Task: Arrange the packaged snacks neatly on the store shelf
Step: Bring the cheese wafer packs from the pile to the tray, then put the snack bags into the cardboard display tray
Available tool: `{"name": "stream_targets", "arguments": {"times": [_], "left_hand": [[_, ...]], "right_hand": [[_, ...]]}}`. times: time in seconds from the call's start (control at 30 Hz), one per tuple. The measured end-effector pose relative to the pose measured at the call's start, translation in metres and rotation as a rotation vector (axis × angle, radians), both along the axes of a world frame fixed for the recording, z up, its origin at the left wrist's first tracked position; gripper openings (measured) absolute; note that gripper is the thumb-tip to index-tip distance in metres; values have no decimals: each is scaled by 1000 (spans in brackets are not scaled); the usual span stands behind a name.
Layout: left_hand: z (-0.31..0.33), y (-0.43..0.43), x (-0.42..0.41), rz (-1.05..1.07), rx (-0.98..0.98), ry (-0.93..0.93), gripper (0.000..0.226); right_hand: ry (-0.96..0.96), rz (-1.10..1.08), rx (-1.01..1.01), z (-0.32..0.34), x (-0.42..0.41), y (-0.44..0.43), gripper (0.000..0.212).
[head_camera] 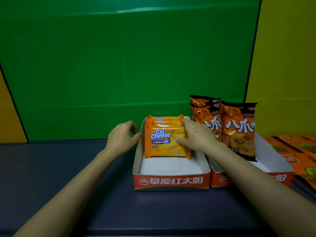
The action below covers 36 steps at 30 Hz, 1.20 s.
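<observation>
In cardboard tray [171, 181], right grip [196, 135] pinches glossy packet [162, 142].

I see only the rear wafer packs' [165, 118] tops (front pack [162, 142] hides the rest); orange cartons [297, 147] run off-frame right; left hand's [122, 136] hold on the tray [171, 181] unclear.

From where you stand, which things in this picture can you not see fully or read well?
All in the head view:
- The back wafer packs show only top edges behind the front wafer pack.
- The right arm covers the middle of the label on the right tray.
- The orange cartons are cut off by the right edge.
- Whether the left hand grips the left tray or only touches it is unclear.
</observation>
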<state>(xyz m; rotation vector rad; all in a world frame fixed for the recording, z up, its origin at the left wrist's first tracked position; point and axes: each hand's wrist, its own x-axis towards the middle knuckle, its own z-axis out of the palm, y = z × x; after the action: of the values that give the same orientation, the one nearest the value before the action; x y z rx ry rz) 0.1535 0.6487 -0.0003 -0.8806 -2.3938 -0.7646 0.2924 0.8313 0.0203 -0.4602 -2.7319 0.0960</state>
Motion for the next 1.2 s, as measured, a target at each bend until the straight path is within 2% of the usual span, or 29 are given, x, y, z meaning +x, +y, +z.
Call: {"name": "stream_targets", "arguments": {"times": [0.1,0.27,0.37,0.63,0.8,1.2], "left_hand": [[-1,-4,-1,10,-10,-15,26],[-1,-13,0,42,-26,-16,24],[-1,-22,2,54,-29,-1,25],[-4,-72,18,182,-184,105,26],[-7,-135,28,313,-191,75,25],[-12,-352,48,536,-233,-9,24]], "right_hand": [[-12,-32,49,-1,-6,-2,60],[-30,-62,143,-5,-11,-10,49],[-10,-35,179,-4,-8,-12,52],[124,261,128,17,-17,-53,38],[29,522,14,21,-43,-114,35],[-43,769,-133,-6,-94,-325,31]]}}
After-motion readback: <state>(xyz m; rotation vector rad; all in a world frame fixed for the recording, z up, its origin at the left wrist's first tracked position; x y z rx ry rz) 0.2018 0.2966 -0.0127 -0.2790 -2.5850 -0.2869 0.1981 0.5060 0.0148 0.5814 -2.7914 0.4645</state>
